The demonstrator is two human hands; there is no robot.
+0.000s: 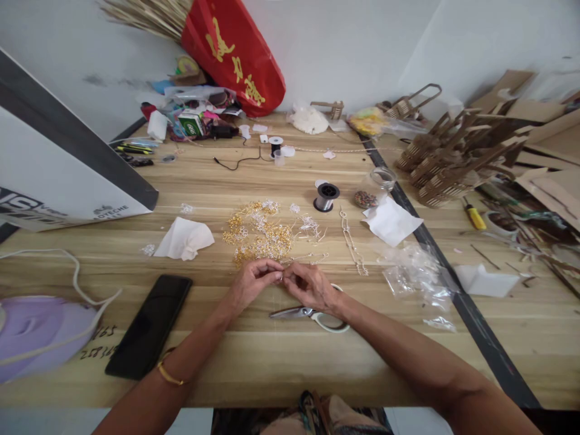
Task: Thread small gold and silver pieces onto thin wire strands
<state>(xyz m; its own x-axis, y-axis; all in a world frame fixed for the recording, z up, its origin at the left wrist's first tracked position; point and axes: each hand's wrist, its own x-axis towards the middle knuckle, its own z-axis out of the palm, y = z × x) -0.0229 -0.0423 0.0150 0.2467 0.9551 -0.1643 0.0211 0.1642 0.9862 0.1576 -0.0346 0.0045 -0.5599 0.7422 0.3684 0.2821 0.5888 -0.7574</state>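
My left hand [254, 282] and my right hand [310, 284] meet fingertip to fingertip at the near edge of a pile of gold and silver beads [260, 232]. Both pinch at a small thing between them, too small to make out. A thin beaded chain [312, 257] lies just beyond the right fingers. Under my right wrist rest scissors [296, 312], partly covered by the hand. A longer beaded chain [351, 244] is stretched out to the right, and a spool of thin wire [326, 197] stands behind the pile.
A black phone [149, 326] lies at the left, near a purple object [40, 335] with a white cord. Crumpled white paper [184, 237], clear plastic bags [417, 275] and a jar of beads [378, 184] surround the work area. Small woven baskets [448, 157] are stacked at the right.
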